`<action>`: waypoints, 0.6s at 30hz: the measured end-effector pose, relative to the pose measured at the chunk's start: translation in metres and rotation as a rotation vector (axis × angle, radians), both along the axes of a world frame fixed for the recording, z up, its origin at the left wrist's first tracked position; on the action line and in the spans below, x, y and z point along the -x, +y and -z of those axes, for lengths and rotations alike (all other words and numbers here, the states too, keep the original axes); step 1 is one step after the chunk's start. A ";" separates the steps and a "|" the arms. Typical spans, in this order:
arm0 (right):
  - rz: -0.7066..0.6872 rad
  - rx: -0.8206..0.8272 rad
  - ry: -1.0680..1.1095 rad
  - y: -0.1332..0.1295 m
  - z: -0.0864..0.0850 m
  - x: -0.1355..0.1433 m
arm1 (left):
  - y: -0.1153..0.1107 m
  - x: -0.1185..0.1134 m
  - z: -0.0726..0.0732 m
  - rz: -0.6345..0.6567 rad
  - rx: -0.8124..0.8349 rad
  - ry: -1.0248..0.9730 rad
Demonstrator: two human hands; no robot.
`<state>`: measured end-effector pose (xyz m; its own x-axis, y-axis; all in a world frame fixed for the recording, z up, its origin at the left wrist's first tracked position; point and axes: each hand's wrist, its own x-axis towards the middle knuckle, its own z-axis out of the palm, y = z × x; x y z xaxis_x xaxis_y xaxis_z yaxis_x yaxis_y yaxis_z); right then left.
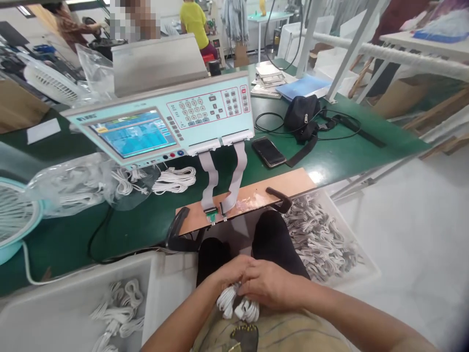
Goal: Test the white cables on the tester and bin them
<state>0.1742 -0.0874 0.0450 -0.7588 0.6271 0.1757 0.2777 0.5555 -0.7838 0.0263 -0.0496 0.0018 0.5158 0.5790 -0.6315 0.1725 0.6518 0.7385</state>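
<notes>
A coiled white cable (238,304) is gathered in my lap, its loops hanging below my fingers. My left hand (236,270) is closed around its upper part. Overlapping it, my right hand (269,283) also has its fingers curled on the bundle. The fingertips and the cable's ends are mostly hidden. Beyond my knees, two grey ribbon cables (208,178) run from a light-blue tester (208,128) with a lit screen. They end in small connectors (211,216) at the edge of a wooden board (249,198).
A white bin (152,278) with several coiled cables stands at the left. Another bin (372,269), heaped with cables, is at the right. Black clamps (178,227) hold the board. The green table (146,225) carries a phone (269,151), a black pouch (302,117), bagged cables (80,186) and a fan (18,215).
</notes>
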 end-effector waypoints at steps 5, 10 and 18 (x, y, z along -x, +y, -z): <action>-0.192 0.129 0.009 0.010 0.009 -0.007 | -0.010 0.011 0.008 0.082 -0.098 0.017; -0.203 0.198 0.066 0.015 0.009 -0.017 | -0.002 0.045 -0.031 0.152 -0.462 0.148; -0.054 0.176 0.089 0.003 0.025 -0.005 | -0.024 0.066 -0.050 0.287 -0.521 0.062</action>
<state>0.1792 -0.0841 0.0197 -0.7783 0.6133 0.1344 0.1770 0.4196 -0.8903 -0.0393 -0.0741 0.0519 0.6685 0.6635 -0.3359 0.3413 0.1275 0.9312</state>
